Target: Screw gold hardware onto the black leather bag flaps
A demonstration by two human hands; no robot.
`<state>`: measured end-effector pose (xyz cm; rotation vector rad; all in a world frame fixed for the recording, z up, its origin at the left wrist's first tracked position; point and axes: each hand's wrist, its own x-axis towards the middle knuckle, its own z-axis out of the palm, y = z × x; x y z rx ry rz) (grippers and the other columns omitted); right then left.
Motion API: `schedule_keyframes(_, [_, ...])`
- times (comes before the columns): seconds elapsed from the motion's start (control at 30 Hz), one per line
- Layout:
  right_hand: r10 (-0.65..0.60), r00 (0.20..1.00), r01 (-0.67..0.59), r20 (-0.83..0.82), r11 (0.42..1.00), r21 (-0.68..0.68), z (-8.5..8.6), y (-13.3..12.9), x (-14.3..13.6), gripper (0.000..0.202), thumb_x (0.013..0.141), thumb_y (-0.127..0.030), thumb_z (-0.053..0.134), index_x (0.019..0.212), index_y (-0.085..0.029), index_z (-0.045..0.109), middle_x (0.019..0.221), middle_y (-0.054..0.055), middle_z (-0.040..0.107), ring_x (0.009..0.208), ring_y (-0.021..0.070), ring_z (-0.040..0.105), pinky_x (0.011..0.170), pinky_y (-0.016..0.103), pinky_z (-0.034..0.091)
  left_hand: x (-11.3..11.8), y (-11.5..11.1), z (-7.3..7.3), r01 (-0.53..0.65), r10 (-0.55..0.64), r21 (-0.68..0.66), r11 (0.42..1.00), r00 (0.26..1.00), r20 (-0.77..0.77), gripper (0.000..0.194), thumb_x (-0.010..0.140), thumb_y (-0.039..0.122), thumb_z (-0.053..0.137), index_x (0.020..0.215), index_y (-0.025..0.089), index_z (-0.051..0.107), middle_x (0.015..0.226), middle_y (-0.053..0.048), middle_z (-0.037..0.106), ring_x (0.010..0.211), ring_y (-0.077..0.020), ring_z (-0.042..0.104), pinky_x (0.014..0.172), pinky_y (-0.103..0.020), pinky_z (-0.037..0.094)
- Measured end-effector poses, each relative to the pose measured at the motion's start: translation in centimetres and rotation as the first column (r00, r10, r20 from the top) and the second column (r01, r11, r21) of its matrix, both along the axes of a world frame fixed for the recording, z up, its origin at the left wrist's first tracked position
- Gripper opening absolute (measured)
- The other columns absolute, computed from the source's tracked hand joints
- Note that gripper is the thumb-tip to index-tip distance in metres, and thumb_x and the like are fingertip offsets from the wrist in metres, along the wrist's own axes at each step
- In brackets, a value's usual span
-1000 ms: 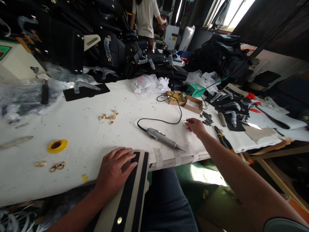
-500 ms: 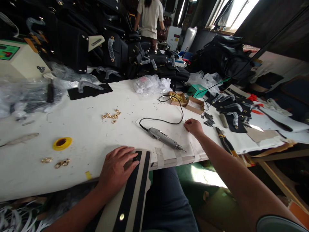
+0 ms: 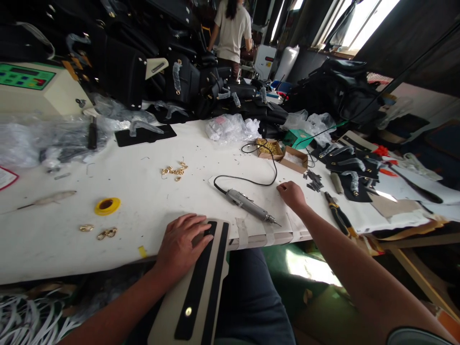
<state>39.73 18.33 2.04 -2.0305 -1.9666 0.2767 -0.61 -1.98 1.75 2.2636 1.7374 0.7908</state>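
left hand (image 3: 183,244) spread on black-striped (image 3: 195,287) beige panel (image 3: 206,287); right hand (image 3: 292,194) curled

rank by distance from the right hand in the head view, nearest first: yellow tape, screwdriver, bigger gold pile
From the right hand:
1. Screwdriver, just to its left
2. Bigger gold pile, farther left and toward the back
3. Yellow tape, far left

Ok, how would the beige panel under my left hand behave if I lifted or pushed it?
The beige panel would probably stay stiff, since it shows no sag. Looking flat, it's unlikely to roll. It might tip when pushed, as much of it lies off the table.
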Motion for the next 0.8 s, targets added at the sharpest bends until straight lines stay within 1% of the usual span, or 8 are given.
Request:
schedule_keyframes(0.13, [0.088,0.995,-0.088,0.04,0.996,-0.009,0.2,-0.4,0.5,0.026,0.093,-0.033,0.062,0.088,-0.018,0.083,0.104,0.011,0.077,0.092,0.0223,0.067,0.076,0.027,0.046,0.0,-0.1,0.1,-0.003,0.003,-0.003,1.0,1.0,-0.006,0.023,0.096,0.04,0.07,0.114,0.03,0.08,0.133,-0.004,0.075,0.131,-0.0325,0.061,0.109,-0.054,0.047])
schedule_keyframes(0.23, [0.125,0.991,-0.124,0.042,0.992,-0.011,0.2,-0.4,0.9,0.024,0.092,-0.032,0.063,0.09,-0.02,0.083,0.104,0.01,0.077,0.096,0.0229,0.068,0.081,0.027,0.046,0.1,-0.1,0.2,-0.003,0.003,-0.002,1.0,1.0,-0.008,0.023,0.096,0.04,0.069,0.114,0.031,0.08,0.133,-0.004,0.075,0.131,-0.0326,0.061,0.109,-0.054,0.047])
schedule_keyframes(0.43, [0.118,0.993,-0.118,0.014,0.993,0.017,0.0,-0.1,1.3,0.022,0.091,-0.032,0.065,0.095,-0.02,0.084,0.103,0.009,0.078,0.096,0.0236,0.069,0.085,0.029,0.049,0.1,-0.1,0.3,-0.005,0.005,-0.01,1.0,1.0,0.008,0.023,0.095,0.04,0.07,0.114,0.031,0.08,0.133,-0.003,0.075,0.13,-0.033,0.062,0.109,-0.055,0.047])
schedule_keyframes(0.53, [0.11,0.994,-0.109,-0.012,0.993,0.041,-0.2,-0.4,1.5,0.024,0.09,-0.033,0.066,0.104,-0.02,0.082,0.105,0.009,0.077,0.096,0.0226,0.069,0.088,0.029,0.05,0.1,-0.1,0.3,-0.006,0.007,-0.015,1.0,1.0,0.009,0.022,0.095,0.04,0.071,0.114,0.031,0.08,0.133,-0.003,0.075,0.131,-0.0331,0.061,0.109,-0.055,0.047])
schedule_keyframes(0.63, [0.102,0.994,-0.099,-0.042,0.993,0.066,-0.5,-0.8,1.6,0.031,0.091,-0.033,0.065,0.114,-0.019,0.079,0.103,0.008,0.076,0.089,0.0206,0.069,0.086,0.029,0.052,0.1,-0.1,0.3,-0.008,0.008,-0.015,1.0,1.0,0.01,0.022,0.095,0.039,0.071,0.113,0.031,0.08,0.133,-0.003,0.075,0.131,-0.033,0.061,0.109,-0.055,0.047])
schedule_keyframes(0.73, [0.11,0.992,-0.105,-0.063,0.991,0.083,-0.8,-1.1,1.6,0.029,0.092,-0.033,0.063,0.111,-0.019,0.079,0.104,0.008,0.076,0.085,0.0194,0.069,0.084,0.03,0.052,0.2,-0.1,0.2,-0.012,0.012,-0.009,1.0,1.0,0.01,0.023,0.095,0.041,0.07,0.113,0.031,0.08,0.134,-0.004,0.075,0.131,-0.0331,0.061,0.109,-0.055,0.047])
schedule_keyframes(0.8, [0.125,0.99,-0.119,-0.067,0.989,0.085,-0.9,-1.1,1.5,0.026,0.093,-0.033,0.062,0.107,-0.021,0.08,0.106,0.008,0.075,0.087,0.0194,0.069,0.084,0.029,0.052,0.2,-0.1,0.2,-0.01,0.01,-0.007,1.0,1.0,0.012,0.023,0.095,0.041,0.07,0.113,0.031,0.08,0.134,-0.004,0.075,0.131,-0.0331,0.061,0.109,-0.055,0.047])
